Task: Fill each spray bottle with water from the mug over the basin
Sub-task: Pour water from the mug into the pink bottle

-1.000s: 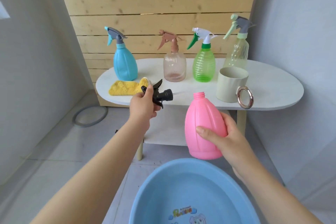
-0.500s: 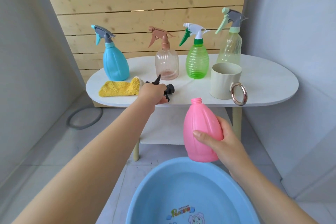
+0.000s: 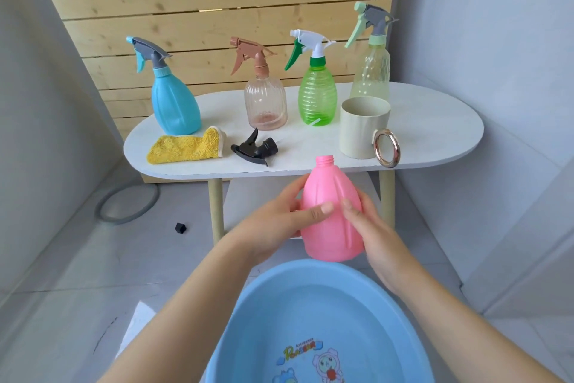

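An open-necked pink bottle point(image 3: 329, 227) is upright just above the far rim of the blue basin point(image 3: 264, 305). My left hand point(image 3: 279, 221) grips its left side, thumb across the front. My right hand point(image 3: 369, 227) holds its right side. Its black spray head point(image 3: 253, 149) lies on the white table point(image 3: 435, 121) beside the beige mug point(image 3: 360, 128) with a metal ring handle. Behind stand a blue bottle point(image 3: 174, 103), a clear pinkish bottle point(image 3: 265, 103), a green bottle point(image 3: 316, 93) and a pale yellow bottle point(image 3: 371, 72), all capped.
A yellow cloth point(image 3: 186, 148) lies at the table's front left. On the tiled floor are a grey hose loop point(image 3: 127, 205) and a small black piece point(image 3: 180, 228). Wooden slats back the table; grey walls close in both sides.
My left hand set the black spray head down on the table, then came back and took hold of the pink bottle's left side. The bottle stayed over the basin.
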Demonstrator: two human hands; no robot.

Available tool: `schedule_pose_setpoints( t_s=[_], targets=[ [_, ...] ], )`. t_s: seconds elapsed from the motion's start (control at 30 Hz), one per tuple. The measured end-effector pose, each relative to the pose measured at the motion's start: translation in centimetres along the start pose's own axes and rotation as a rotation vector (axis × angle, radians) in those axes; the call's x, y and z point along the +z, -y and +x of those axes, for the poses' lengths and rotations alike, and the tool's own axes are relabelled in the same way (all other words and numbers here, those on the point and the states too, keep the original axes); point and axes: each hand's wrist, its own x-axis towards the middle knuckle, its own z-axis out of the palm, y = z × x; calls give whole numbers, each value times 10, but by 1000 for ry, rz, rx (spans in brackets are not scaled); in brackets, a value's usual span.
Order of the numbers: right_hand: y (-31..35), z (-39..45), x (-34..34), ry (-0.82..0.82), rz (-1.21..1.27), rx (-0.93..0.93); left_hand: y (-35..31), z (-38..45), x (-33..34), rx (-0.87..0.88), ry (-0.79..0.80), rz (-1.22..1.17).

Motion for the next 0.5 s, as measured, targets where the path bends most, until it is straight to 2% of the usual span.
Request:
schedule_pose_setpoints(
  t_s=[0.1,0.17,0.23,0.33,0.4,0.5],
  targets=[
    [-5,4,-1,69,-17,51,5,2,7,38,-98,41],
    [-1,5,-1,27,-124,65,7,2,9,17,-196,17],
    [9,10,-4,-190,-219,-9,10,3,8,14,-284,12],
    [27,23,-11,-583,-342,-282,11,2,6,28,-385,66],
    [33,38,-16,-699,-435,-369,13,2,7,40,-441,89],
    [39,60,-23,-790,-543,-338,17,4,10,36,-479,128]
  ],
)
